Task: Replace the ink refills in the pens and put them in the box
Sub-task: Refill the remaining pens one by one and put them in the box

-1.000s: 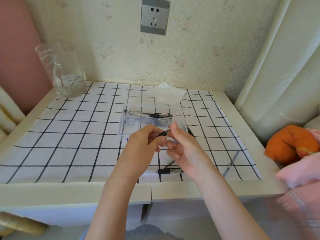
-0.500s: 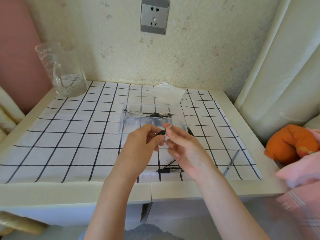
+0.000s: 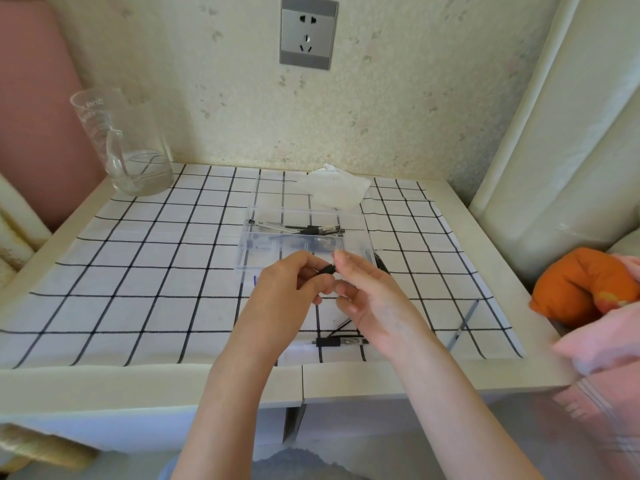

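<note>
Left hand (image 3: 287, 292): fingers curled, thumb and forefinger pinch a black pen (image 3: 327, 269) by its near end. The pen is held in the air, tilted up to the right, just in front of the box (image 3: 243, 258) and above the cloth (image 3: 138, 271).

Right hand (image 3: 374, 299): forefinger raised and meeting the pen's far end, the other fingers loosely bent inward. The thumb is hidden, so I can't tell if it pinches the pen or only touches it. The two hands are close together, fingertips nearly touching.

The box is clear plastic with no lid on, mid-table, beyond the hands. Inside, the boxed pens (image 3: 311, 230) lie flat along the back wall, roughly parallel; count unclear through the plastic.

On the cloth:
- loose pen (image 3: 341, 341), black grip and clear body, near the front edge, partly under the right wrist
- dark piece (image 3: 381, 265) just right of the box, mostly hidden by the right hand
- stick (image 3: 464, 323), thin and clear, lying diagonally near the right front corner, well apart from the hands; refill or barrel, can't tell
- tissue (image 3: 332, 188), crumpled, just behind the box

Jug (image 3: 121, 143): clear glass, back left corner of the table (image 3: 104, 382), a little water at the bottom.

Socket (image 3: 308, 32) on the wall above. Orange cushion (image 3: 581, 285) off the table's right side.
</note>
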The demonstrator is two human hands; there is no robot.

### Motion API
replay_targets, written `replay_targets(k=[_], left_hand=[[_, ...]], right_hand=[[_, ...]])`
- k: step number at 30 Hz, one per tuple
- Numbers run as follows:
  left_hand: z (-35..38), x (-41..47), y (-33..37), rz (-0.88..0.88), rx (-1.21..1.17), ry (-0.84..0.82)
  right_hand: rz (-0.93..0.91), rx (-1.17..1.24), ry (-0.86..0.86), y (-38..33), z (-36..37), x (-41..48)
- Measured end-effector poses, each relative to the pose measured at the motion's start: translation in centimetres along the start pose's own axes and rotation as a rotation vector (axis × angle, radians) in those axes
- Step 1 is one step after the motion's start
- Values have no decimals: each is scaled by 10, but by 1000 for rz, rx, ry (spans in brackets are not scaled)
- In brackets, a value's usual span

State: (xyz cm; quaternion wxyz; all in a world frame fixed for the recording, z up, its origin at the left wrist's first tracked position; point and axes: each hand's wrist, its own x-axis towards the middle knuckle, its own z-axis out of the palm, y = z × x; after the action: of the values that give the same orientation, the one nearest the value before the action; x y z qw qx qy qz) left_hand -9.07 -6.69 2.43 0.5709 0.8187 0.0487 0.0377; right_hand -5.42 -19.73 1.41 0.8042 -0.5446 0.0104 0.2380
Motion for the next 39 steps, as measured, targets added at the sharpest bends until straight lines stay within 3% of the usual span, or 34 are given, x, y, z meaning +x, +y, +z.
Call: replay_targets(k=[11, 21, 24, 26, 29, 32, 35, 39], left_hand=[[1, 1, 2, -11, -59, 10], [2, 1, 2, -1, -39, 45], [2, 1, 2, -10, -35, 36], [2, 1, 0, -19, -29, 29], [-2, 1, -2, -26, -6, 46], [-4, 1, -3, -34, -3, 69], [-3, 2, -3, -36, -1, 69], [-3, 1, -2, -32, 7, 67]], right_hand=[[-47, 3, 54, 2, -3, 1], [-160, -130, 232, 9, 3, 1], [-144, -155, 189, 6, -1, 0], [-177, -275, 156, 1, -9, -2], [-286, -748, 152, -7, -28, -4], [-253, -1125, 77, -3, -43, -4], [-207, -1227, 36, 8, -46, -1], [-234, -1169, 37, 11, -47, 2]])
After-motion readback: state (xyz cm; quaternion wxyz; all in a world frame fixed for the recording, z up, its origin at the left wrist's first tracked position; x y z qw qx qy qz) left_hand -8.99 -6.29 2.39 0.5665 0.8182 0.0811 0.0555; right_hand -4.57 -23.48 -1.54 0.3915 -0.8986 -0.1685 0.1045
